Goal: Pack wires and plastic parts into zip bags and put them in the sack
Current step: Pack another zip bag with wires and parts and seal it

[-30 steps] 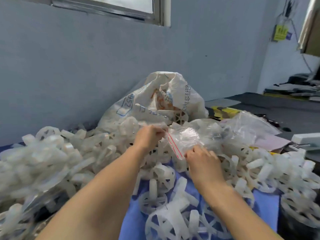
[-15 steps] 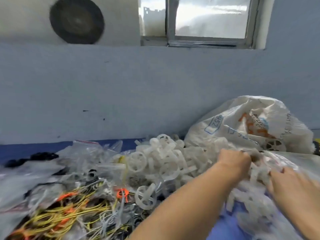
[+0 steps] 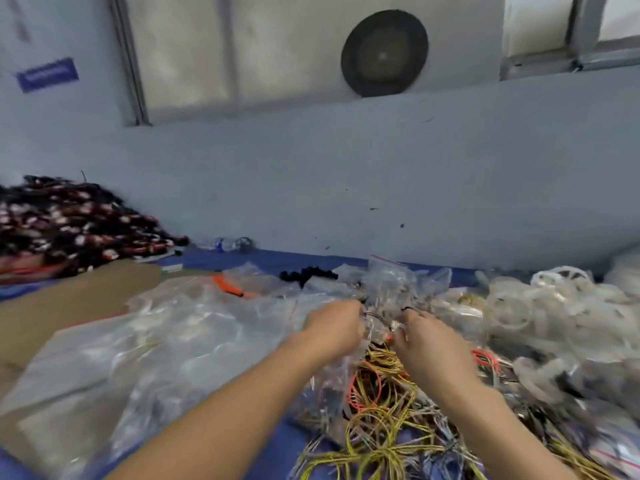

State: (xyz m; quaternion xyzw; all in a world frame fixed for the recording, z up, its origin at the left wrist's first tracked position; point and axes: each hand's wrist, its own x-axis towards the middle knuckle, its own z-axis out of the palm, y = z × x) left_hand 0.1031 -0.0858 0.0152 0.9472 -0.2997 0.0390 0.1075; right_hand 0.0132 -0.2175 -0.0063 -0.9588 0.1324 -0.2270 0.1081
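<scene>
– Logging status: your left hand (image 3: 332, 329) and right hand (image 3: 427, 341) are close together over the wires (image 3: 381, 427), a loose yellow-and-red tangle on the table (image 3: 273, 259) just below your wrists. The fingers (image 3: 408, 322) of both hands curl into the heap. Blur hides whether they pinch a wire or a bag, so I cannot tell.
– Agreed. Zip bags (image 3: 391, 282) that look filled lie heaped just beyond your hands, so some packing seems done. Judgement: plenty is left, since the tangle is large and the plastic parts (image 3: 526, 313) lie loose at your right.
– The sack is out of view, so nothing shows bags inside it.
– Obstacles: a big clear plastic sheet (image 3: 156, 348) and cardboard (image 3: 69, 303) crowd your left, and a dark heap (image 3: 69, 220) sits far left. Expect the wires to snag one another when lifted.
</scene>
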